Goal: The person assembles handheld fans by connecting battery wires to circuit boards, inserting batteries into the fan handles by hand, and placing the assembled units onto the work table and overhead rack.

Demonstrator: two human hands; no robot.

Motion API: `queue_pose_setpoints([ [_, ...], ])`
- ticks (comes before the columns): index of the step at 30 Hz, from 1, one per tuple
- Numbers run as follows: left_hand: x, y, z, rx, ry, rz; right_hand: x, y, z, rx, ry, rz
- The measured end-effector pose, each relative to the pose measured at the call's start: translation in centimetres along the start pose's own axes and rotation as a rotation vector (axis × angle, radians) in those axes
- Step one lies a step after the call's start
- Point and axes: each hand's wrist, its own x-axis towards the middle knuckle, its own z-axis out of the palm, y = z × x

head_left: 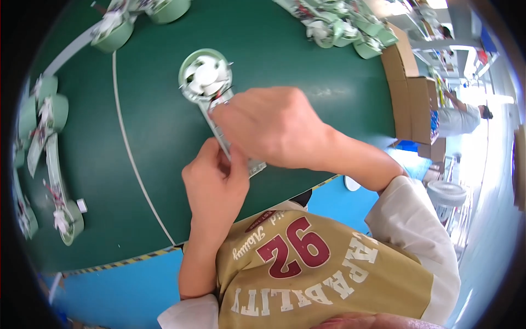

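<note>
A pale green handheld fan (pixel 207 75) with white blades lies on the green table (pixel 159 137), its round head pointing away from me. The long handle runs toward me and shows an open inner side. My left hand (pixel 215 186) pinches the lower handle between thumb and fingers. Over the upper handle, just below the fan head, my right hand (pixel 271 129) is curled with its fingers closed. What those fingertips hold is hidden behind the hand. A bit of red and dark wire (pixel 217 100) shows beside them.
More green fan parts (pixel 57 115) line the left side, with others (pixel 112 33) at the far left. A pile of fan parts (pixel 345 27) lies at the far right, beside cardboard boxes (pixel 408 93). A person (pixel 460 118) works beyond. Striped tape marks the near table edge.
</note>
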Motion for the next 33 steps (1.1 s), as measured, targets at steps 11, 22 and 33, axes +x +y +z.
queue_pose_setpoints([
  [11, -0.3, -1.0, 0.0, -0.035, -0.024, -0.023, 1.1, 1.2, -0.4, 0.202, -0.194, 0.185],
  [22, 0.0, 0.2, 0.2, -0.083, -0.018, -0.078, 2.0, 2.4, -1.3, 0.394, -0.255, 0.297],
  [33, -0.1, 0.0, -0.4, -0.064, -0.03, -0.036, -0.2, 0.4, 0.7, 0.119, 0.08, 0.045],
])
